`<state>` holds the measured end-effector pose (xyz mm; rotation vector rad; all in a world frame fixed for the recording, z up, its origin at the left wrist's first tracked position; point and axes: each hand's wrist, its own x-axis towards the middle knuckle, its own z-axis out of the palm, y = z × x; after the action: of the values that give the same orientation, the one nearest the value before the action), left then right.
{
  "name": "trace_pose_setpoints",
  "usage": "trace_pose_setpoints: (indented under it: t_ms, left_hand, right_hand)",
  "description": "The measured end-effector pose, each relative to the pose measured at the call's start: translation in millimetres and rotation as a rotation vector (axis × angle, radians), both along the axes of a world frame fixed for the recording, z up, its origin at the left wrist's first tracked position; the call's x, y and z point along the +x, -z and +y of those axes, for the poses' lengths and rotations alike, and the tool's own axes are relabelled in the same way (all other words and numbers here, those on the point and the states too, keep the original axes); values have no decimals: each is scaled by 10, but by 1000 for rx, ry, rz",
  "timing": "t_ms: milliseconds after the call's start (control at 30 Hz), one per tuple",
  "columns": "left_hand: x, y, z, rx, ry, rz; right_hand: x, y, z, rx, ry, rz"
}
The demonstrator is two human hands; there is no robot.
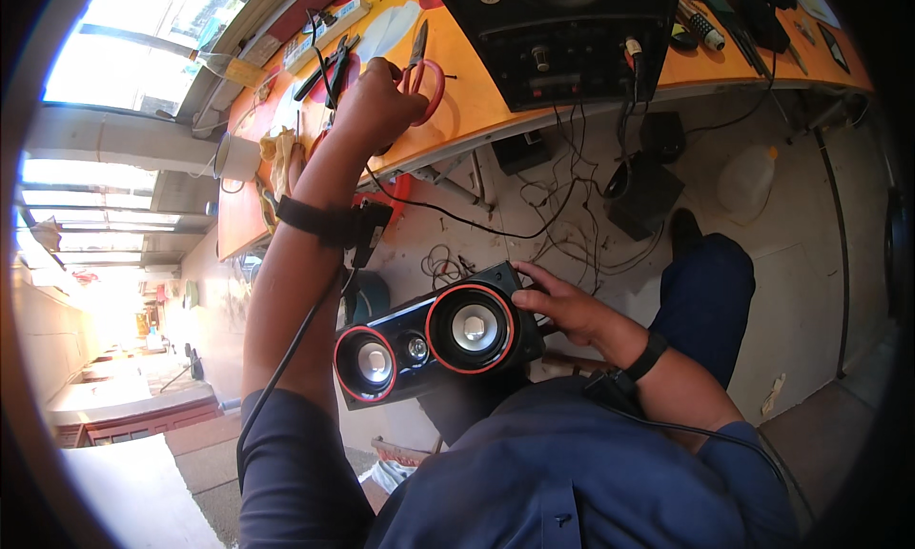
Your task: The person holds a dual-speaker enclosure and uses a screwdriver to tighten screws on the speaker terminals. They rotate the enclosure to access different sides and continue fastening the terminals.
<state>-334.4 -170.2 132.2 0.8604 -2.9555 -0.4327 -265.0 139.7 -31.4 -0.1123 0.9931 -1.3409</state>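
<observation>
My left hand (379, 108) reaches to the orange table at the far left, fingers curled over the handles of red-handled scissors (436, 93). One handle loop shows beside the hand, and the blades point away from me; part of the grip is hidden. Black-handled pliers (329, 71) lie just left of that hand. Over my lap, my right hand (564, 306) grips the right end of a black speaker box (404, 322). Two round drivers ringed in red and a small tweeter between them face up. The box is tilted, its left end lower.
A large black speaker cabinet (572, 49) with plugged cables stands on the orange table (477, 120). More tools, including a black-handled one (729, 25), lie to its right. Tangled cables (581, 206), a black box (643, 198) and a translucent jug (746, 182) are on the floor.
</observation>
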Motion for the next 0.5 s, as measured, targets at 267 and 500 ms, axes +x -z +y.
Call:
trace_pose_setpoints:
  t_ms: [267, 500]
  left_hand:
    - [-222, 178, -111, -260, 20, -118]
    - [-237, 278, 9, -292, 336, 108]
  right_hand:
    - [-14, 11, -5, -28, 16, -5]
    - [9, 11, -8, -55, 62, -17]
